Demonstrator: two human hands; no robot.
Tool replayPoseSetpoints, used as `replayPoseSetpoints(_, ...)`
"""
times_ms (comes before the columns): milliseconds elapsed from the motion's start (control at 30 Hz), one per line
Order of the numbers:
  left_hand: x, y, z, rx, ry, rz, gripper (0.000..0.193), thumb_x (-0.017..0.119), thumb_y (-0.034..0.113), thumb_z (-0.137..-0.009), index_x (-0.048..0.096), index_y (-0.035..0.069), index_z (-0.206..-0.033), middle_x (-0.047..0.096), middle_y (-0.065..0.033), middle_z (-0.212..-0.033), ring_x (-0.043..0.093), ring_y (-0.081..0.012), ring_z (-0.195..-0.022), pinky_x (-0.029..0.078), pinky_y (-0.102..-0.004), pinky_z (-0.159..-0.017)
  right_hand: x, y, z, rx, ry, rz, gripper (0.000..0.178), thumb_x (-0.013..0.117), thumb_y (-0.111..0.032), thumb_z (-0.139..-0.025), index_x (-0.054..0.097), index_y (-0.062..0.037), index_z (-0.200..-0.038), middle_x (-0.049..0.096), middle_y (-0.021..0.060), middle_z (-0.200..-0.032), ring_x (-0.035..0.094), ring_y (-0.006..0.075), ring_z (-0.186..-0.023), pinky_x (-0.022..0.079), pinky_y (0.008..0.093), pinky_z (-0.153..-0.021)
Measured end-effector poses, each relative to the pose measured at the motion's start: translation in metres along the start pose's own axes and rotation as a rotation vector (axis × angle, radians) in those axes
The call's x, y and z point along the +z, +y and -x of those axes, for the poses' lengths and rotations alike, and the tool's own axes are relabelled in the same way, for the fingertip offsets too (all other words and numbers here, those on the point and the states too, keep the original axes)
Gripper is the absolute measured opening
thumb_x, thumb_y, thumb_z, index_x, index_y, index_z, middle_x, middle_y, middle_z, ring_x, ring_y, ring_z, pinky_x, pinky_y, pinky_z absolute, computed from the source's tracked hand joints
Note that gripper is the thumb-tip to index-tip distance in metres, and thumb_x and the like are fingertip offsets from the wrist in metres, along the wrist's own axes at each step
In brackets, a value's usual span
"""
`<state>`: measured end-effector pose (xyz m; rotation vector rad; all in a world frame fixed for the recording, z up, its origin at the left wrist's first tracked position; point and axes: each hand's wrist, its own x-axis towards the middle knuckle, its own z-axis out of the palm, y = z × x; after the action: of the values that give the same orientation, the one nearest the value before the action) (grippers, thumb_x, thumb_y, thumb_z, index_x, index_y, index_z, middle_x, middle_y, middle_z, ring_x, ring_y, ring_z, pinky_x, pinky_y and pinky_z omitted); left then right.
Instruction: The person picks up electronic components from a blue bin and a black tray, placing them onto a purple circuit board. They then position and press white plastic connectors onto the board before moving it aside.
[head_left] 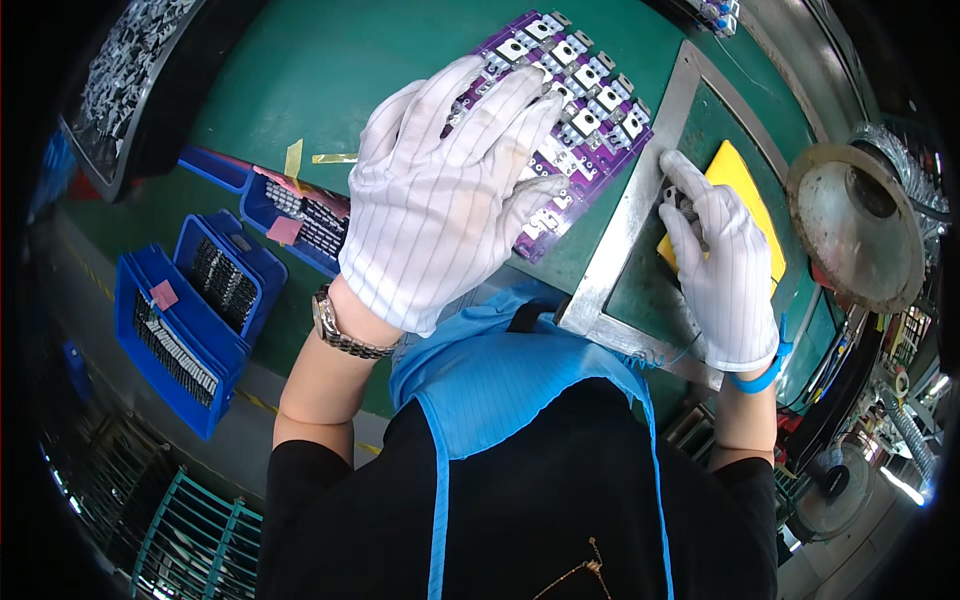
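Green bench (330,70) fills the head view, blue bins (190,300) at left. Left hand (450,190), gloved, lies flat with fingers spread on a purple board (590,100). Right hand (725,265) curls on a small dark part, probably pinched, over a yellow pad (735,170) inside a metal frame (640,200).

We have one view only, a head-worn fisheye looking steeply down over the wearer's chest onto the green bench (330,70). It sits close: the gloved left hand (450,190) and right hand (725,270) fill the centre. Edges bend and darken toward the rim; the floor shows lower left.
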<state>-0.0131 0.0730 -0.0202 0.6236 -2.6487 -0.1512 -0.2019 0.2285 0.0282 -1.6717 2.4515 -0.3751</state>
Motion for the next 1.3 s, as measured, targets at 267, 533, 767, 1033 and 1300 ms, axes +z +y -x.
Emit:
replayPoseSetpoints(267,-0.003,0.003,-0.002,0.01,0.059,0.057,0.05,0.056,0.049,-0.091,0.058,0.024,-0.135,0.054,0.0001,-0.139,0.046,-0.0277,-0.128,0.034,-0.044,-0.105,-0.005,-0.002,-0.007,0.092,0.044,-0.106,0.021,0.068,-0.01,-0.086,0.063,-0.0044,-0.107,0.07,0.0094,-0.099,0.067,0.0211,-0.081,0.052,0.0311,-0.073)
replayPoseSetpoints(533,0.009,0.013,0.002,0.09,0.016,0.08,0.06,0.051,0.062,-0.089,0.058,0.024,-0.135,0.054,0.0018,-0.137,0.046,-0.0265,-0.125,0.033,-0.0473,-0.104,-0.008,0.008,-0.017,0.066,0.034,-0.608,0.026,0.067,-0.009,-0.089,0.067,0.0007,-0.113,0.069,0.0105,-0.107,0.065,0.0159,-0.09,0.051,0.0273,-0.084)
replayPoseSetpoints(767,0.005,0.013,-0.003,0.133,0.0,0.021,0.06,0.048,0.062,-0.091,0.06,0.022,-0.133,0.057,0.0028,-0.134,0.046,-0.024,-0.126,0.032,-0.0451,-0.106,-0.008,0.002,-0.026,0.093,0.043,-0.628,0.018,0.068,-0.011,-0.088,0.071,-0.0013,-0.103,0.072,0.009,-0.105,0.067,0.0171,-0.092,0.051,0.028,-0.083)
replayPoseSetpoints(1033,-0.002,0.003,-0.001,0.053,0.107,0.165,0.053,0.056,0.051,-0.093,0.061,0.013,-0.129,0.059,-0.0044,-0.133,0.052,-0.0276,-0.121,0.037,-0.0412,-0.104,0.003,-0.001,-0.012,0.071,-0.089,-0.5,0.015,0.067,-0.014,-0.089,0.071,-0.0032,-0.098,0.073,0.0051,-0.102,0.069,0.0188,-0.093,0.053,0.0281,-0.078)
replayPoseSetpoints(1300,-0.009,0.01,-0.005,0.031,0.096,0.11,0.047,0.06,0.043,-0.092,0.061,0.015,-0.13,0.058,-0.0039,-0.132,0.051,-0.0281,-0.12,0.038,-0.0405,-0.103,0.0,0.001,-0.004,-0.262,-0.04,-0.073,0.022,0.068,-0.017,-0.086,0.069,-0.0103,-0.107,0.07,0.0051,-0.095,0.066,0.0262,-0.089,0.052,0.0359,-0.077)
